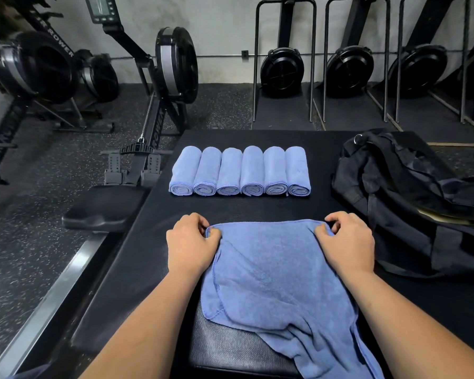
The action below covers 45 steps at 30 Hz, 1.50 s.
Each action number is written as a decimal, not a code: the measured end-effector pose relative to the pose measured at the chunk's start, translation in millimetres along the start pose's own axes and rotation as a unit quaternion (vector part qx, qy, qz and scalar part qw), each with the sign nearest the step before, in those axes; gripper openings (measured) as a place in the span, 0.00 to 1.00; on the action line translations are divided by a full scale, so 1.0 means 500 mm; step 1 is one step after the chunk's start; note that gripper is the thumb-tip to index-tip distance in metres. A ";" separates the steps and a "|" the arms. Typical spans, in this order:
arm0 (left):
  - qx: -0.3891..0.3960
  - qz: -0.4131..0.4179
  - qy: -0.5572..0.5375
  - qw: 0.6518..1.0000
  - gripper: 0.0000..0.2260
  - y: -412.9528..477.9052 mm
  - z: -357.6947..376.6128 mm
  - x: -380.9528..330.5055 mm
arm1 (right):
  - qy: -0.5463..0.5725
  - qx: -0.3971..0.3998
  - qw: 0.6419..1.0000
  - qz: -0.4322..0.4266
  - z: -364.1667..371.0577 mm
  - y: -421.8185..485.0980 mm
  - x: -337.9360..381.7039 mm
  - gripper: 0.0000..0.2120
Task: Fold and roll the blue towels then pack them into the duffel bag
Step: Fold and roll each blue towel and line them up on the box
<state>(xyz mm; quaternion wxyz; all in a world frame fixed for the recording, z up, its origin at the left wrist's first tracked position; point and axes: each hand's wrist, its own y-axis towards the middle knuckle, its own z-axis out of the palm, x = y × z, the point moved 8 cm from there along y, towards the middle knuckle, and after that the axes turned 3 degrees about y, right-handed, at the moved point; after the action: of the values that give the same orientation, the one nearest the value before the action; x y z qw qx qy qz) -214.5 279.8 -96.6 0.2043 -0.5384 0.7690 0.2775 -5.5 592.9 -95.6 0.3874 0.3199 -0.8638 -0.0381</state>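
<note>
Head view, down over both bare forearms onto a black padded surface (257, 207). At near centre, one loose blue towel (274, 277), flat along its far edge, rumpled and doubled over nearer in, cut off by the bottom of the frame. Pinching its far left corner, the left hand (190, 242); pinching its far right corner, the right hand (348, 240). Fingertips curled under, mostly hidden behind knuckles and cloth. Farther off, six rolled towels (240, 170) in a row, side by side and touching, spiral ends facing near. To the right, apart from the row, the duffel bag (394, 192), slumped, cropped by the right edge; black on black, impossible to tell whether open or zipped. Far left, rowing machines (170, 64), partly out of frame.
</note>
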 end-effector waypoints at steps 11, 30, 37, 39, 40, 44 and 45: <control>0.048 0.004 0.044 0.998 0.05 0.012 0.017 0.007 | -0.014 0.057 0.998 0.003 0.019 0.009 -0.006 0.04; 0.136 0.007 -0.006 0.991 0.05 0.016 -0.026 -0.010 | -0.035 0.116 0.992 0.032 -0.017 -0.006 0.030 0.05; 0.111 0.037 -0.045 0.992 0.05 -0.002 -0.130 -0.065 | 0.015 0.071 0.997 -0.032 -0.142 -0.011 0.081 0.07; 0.110 0.057 -0.048 0.991 0.05 -0.007 -0.175 -0.091 | -0.017 0.074 0.995 -0.060 -0.181 -0.011 0.107 0.08; 0.108 0.069 -0.049 0.991 0.05 -0.009 -0.195 -0.104 | -0.021 0.075 0.994 -0.072 -0.198 -0.011 0.118 0.08; 0.086 0.105 -0.062 0.989 0.03 -0.030 -0.287 -0.160 | 0.047 0.081 0.990 -0.104 -0.286 -0.031 0.178 0.13; 0.081 0.104 -0.069 0.989 0.03 -0.030 -0.306 -0.167 | 0.058 0.076 0.989 -0.110 -0.306 -0.033 0.191 0.15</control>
<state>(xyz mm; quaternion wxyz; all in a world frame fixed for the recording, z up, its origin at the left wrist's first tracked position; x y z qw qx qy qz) -174.7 236.4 68.3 0.2698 -0.4165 0.8248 0.2709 62.0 551.9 67.6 0.4050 0.4436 -0.7995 0.0043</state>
